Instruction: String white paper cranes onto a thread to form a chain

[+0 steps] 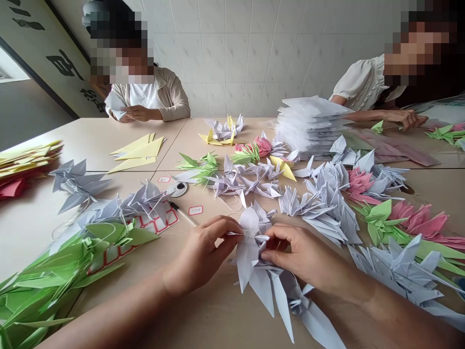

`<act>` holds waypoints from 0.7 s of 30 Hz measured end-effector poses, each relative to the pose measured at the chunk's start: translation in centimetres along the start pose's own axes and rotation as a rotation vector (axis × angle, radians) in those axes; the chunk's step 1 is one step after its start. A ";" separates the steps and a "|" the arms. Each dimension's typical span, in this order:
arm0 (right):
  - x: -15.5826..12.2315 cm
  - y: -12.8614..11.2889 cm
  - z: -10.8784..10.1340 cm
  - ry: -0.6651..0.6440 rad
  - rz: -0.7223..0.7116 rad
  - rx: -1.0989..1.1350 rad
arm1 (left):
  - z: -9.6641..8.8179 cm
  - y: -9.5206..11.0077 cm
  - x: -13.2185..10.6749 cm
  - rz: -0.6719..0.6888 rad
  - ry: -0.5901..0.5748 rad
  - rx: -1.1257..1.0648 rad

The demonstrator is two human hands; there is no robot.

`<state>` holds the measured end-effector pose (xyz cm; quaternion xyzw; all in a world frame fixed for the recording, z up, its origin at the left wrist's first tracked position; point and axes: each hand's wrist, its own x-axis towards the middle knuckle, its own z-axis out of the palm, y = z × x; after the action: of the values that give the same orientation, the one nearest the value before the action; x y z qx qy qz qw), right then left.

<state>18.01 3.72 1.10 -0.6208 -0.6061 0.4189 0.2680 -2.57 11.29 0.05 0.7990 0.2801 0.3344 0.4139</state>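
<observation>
Both my hands pinch a pale lilac origami crane (250, 252) at the centre front of the table. My left hand (201, 252) grips it from the left, and my right hand (301, 254) holds it from the right. More folded cranes of the same paper (286, 291) hang together below my fingers, their wings spread over the wooden tabletop (218, 315). Part of the crane is hidden behind my fingers. Close to my left forearm lies a bunch of green paper cranes (61, 281). Lilac, pink and green cranes (385, 223) spread to the right of my right hand.
A sheet of red-bordered labels (156, 228), a pen (183, 213) and a tape roll (177, 189) lie left of centre. A tall stack of white paper (308, 126) stands at the back. Two seated co-workers (145, 97) (363, 82) work across the table beside a tiled wall (225, 48).
</observation>
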 end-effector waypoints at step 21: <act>-0.9 0.8 -1.7 -0.072 -0.130 -0.249 | -2.6 -1.8 1.0 -0.015 -0.025 0.409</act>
<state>19.90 3.00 1.49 -0.5935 -0.7013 0.3442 0.1937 -4.23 14.17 -0.05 0.8684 0.3431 0.2572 0.2489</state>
